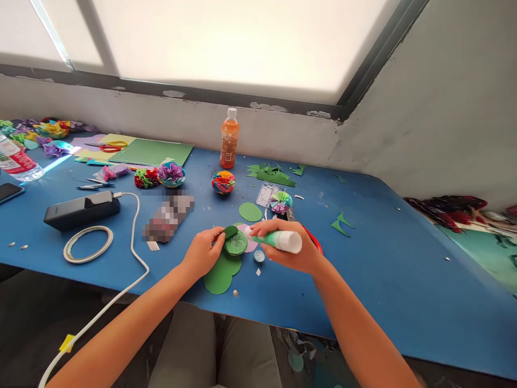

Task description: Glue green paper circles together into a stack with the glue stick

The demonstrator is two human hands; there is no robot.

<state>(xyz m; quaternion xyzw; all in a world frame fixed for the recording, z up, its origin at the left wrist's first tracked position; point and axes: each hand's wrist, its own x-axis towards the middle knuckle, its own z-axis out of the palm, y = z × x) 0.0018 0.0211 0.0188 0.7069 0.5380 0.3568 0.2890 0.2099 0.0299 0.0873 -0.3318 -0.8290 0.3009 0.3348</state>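
Observation:
My right hand [288,242] is wrapped round a white and green glue stick [283,241], its tip pointing left. My left hand [205,250] pinches a curled dark green piece of paper [230,231] at the edge of a round green paper stack [236,244]. Whitish smears show on the stack's top. Beneath lie larger green paper circles [220,276] and a pink paper circle [251,240], partly covered. Just below the glue stick lies a small round silvery cap [259,257]. Another green circle [250,212] rests beyond my hands.
Pleated paper balls [223,182] and an orange drink bottle [229,141] stand farther back. Green scraps [272,174] lie behind on the right. To the left are a black power bank [82,209] with a white cable, a tape ring [88,244] and scissors [111,145].

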